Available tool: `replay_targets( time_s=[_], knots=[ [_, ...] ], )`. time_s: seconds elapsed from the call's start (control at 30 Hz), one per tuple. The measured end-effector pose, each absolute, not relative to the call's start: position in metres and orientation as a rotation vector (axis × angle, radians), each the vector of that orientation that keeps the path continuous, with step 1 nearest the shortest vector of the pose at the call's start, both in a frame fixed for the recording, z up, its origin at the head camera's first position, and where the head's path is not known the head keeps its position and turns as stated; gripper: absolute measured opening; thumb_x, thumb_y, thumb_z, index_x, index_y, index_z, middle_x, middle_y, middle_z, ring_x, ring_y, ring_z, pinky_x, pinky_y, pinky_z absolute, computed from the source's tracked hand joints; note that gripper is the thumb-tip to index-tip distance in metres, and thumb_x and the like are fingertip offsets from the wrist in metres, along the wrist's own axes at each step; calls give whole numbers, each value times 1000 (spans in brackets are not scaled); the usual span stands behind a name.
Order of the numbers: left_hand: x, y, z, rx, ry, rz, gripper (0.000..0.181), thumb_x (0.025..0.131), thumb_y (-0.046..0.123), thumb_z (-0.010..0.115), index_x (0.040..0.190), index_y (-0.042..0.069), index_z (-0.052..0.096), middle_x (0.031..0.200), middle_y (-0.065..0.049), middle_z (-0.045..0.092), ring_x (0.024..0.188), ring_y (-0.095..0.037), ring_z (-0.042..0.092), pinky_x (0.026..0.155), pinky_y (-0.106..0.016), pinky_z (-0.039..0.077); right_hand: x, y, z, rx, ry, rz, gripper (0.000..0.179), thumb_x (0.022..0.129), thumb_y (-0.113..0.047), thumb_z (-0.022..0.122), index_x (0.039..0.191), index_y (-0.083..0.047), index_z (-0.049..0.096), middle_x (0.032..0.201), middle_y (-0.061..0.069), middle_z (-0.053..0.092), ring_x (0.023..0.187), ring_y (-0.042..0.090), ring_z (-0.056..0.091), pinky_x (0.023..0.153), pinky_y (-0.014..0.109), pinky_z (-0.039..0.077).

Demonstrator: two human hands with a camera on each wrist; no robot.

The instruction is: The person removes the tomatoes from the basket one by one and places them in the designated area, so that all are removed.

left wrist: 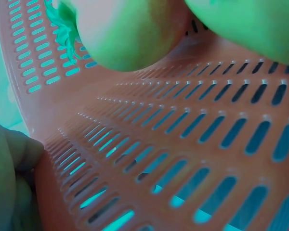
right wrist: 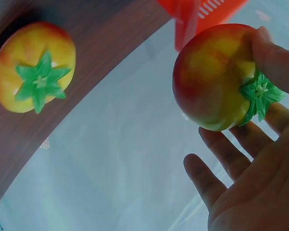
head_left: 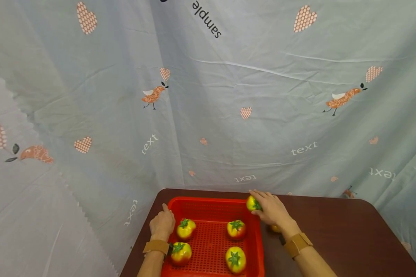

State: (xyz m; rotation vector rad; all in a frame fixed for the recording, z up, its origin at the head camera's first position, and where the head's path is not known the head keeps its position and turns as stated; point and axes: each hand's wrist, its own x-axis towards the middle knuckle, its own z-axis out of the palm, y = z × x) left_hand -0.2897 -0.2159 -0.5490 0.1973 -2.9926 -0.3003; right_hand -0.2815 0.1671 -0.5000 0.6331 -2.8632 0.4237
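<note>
My right hand (head_left: 271, 207) holds a yellow-red toy tomato (right wrist: 214, 77) with a green leafy top, between thumb and fingers. In the head view this tomato (head_left: 253, 204) is at the far right corner of a red plastic basket (head_left: 208, 201). Another tomato (right wrist: 33, 67) lies on the table to the right of the basket, mostly hidden under my right arm in the head view. My left hand (head_left: 163, 224) grips the basket's left rim; part of it (left wrist: 14, 163) shows at the basket wall. Several tomatoes, such as one near the left wall (head_left: 186, 229), sit inside the basket.
A dark brown table (head_left: 326, 234) carries the basket and extends to the right. Behind it and on the left hangs a pale grey-blue curtain (head_left: 222, 92) printed with birds and hearts. Each wrist wears a tan strap (head_left: 298, 244).
</note>
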Motion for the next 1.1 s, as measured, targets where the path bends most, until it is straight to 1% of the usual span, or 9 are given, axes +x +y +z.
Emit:
replay_targets(
  time_s=[0.2,0.4,0.47,0.67,0.83,0.97,1.1],
  knots=[
    [-290,-216,-549,205,-2993,-311,55,100,19,47,140,-18,36,88,-30,67,66,-39,65,62,-51,55,-283,180,-499,599,-2867,401,70,87,-28,74,148,-11,44,146,16,50,127,41,50,102,59,41],
    [-291,-217,-548,210,-3014,-308,56,101,19,47,142,-17,34,83,-27,67,62,-36,63,61,-50,55,-284,198,-496,536,-2862,371,69,87,-27,73,148,-11,44,145,17,50,127,45,49,101,68,37],
    [-292,-217,-547,206,-3013,-306,56,101,20,47,142,-17,34,83,-27,67,62,-36,63,61,-49,55,-283,204,-495,514,-2862,358,68,87,-27,73,147,-11,44,145,18,50,126,46,50,101,69,36],
    [-292,-217,-548,205,-3000,-299,55,101,19,48,141,-16,36,85,-28,67,63,-37,64,61,-50,55,-280,224,-495,464,-2875,363,68,87,-25,74,147,-8,44,144,21,50,125,49,49,99,67,38],
    [-294,-217,-551,223,-3000,-318,55,101,19,47,141,-16,36,92,-30,68,70,-41,66,64,-52,55,-275,243,-497,378,-2887,379,68,87,-23,73,146,-5,44,143,24,49,125,50,47,97,69,38],
    [-295,-217,-553,239,-3000,-339,54,100,19,47,141,-16,36,96,-31,68,73,-42,67,66,-54,55,-273,259,-500,336,-2905,366,69,88,-23,73,146,-4,43,143,25,49,125,50,47,97,67,38],
    [-295,-218,-554,234,-3000,-345,54,100,18,46,141,-17,36,95,-31,68,72,-42,66,64,-53,55,-272,272,-504,327,-2926,346,70,87,-22,73,146,-2,42,142,27,48,124,52,46,97,66,38]
  ],
)
